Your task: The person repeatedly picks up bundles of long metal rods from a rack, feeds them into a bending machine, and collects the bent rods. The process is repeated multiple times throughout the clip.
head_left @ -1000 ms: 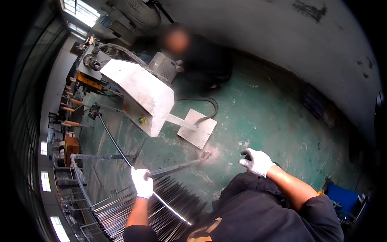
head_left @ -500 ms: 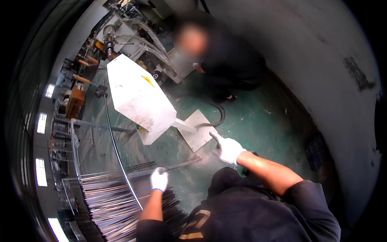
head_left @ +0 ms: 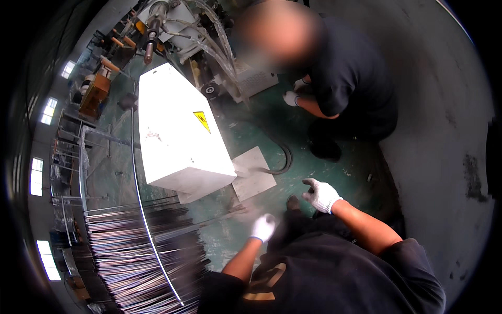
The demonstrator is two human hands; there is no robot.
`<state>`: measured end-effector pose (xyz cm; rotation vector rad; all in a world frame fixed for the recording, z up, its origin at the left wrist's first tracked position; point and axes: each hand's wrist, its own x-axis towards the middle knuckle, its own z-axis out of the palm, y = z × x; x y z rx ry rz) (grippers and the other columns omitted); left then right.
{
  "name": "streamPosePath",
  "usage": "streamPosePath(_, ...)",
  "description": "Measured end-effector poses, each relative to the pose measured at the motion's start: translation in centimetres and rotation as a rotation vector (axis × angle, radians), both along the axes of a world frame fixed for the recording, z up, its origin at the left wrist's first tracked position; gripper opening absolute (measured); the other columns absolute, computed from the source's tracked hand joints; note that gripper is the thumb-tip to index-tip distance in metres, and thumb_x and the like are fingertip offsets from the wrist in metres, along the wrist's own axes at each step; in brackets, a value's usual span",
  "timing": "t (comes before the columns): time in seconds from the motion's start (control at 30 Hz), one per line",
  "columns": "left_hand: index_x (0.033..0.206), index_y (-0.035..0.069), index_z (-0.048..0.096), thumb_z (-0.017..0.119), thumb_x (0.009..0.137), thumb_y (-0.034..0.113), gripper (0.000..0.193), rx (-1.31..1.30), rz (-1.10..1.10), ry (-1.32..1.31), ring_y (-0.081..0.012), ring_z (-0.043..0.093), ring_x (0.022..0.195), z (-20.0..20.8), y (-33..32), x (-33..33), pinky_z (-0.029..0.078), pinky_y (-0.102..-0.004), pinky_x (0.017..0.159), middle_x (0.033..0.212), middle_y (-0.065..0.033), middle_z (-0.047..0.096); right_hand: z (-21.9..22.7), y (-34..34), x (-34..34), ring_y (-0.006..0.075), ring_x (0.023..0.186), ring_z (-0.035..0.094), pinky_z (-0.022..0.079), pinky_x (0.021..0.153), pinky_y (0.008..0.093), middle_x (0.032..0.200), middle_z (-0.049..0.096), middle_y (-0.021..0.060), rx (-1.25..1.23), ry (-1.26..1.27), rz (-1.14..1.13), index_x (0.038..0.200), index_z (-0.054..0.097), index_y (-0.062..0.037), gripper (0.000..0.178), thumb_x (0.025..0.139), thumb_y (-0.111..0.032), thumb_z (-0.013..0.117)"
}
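My left hand [head_left: 263, 227], in a white glove, hangs in front of my body. Its fingers look curled but are smeared, so I cannot tell whether they hold anything. Also white-gloved, my right hand [head_left: 320, 195] is raised to the right, its thumb and fingers apart and nothing in it. Ahead of both stands a tall white machine housing [head_left: 180, 131] with a yellow warning triangle [head_left: 202, 122]. Its pale square base plate [head_left: 256, 180] lies on the floor, nearest to my right hand. I see neither hand touching the housing.
Many metal rods [head_left: 141, 251] lie piled at lower left, crossed by a long shiny bar [head_left: 141, 204]. A person [head_left: 355, 78] in dark clothes crouches at upper right, beside a machine [head_left: 256, 78]. A black cable [head_left: 285, 157] curves over the green floor. A grey wall [head_left: 434, 104] rises at right.
My left hand has moved right, away from the rod pile, and my right hand slightly right. The view has shifted. The crouching person appears closer, with both gloved hands now visible.
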<state>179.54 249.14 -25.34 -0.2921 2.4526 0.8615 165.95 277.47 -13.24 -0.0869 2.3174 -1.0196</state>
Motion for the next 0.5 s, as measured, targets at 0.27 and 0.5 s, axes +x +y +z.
streamPosePath(0.27,0.111,0.005,0.076,0.065,0.094,0.021,0.025,0.139,0.283,0.234,-0.0367,0.074,0.106,2.9,7.8,-15.1,0.057,-0.0414,0.092,0.109,-0.0204,0.077,-1.4,1.9,-8.2,0.0404,0.11,0.072,0.056,0.1,0.0447,0.115,0.076,0.0237,-0.028,0.011,0.047,0.14,0.063,-0.0033,0.053,0.094,-0.029,0.069)
streamPosePath(0.5,0.109,0.005,0.077,0.065,0.095,0.018,0.023,0.194,0.412,0.303,-0.0358,0.075,0.103,-1.0,11.9,-23.1,0.057,-0.0419,0.091,0.104,-0.0203,0.077,-2.7,2.1,-13.4,0.0408,0.11,0.072,0.057,0.098,0.0457,0.113,0.076,0.0246,-0.064,0.067,-0.004,0.133,0.067,-0.0019,0.05,0.093,-0.032,0.071)
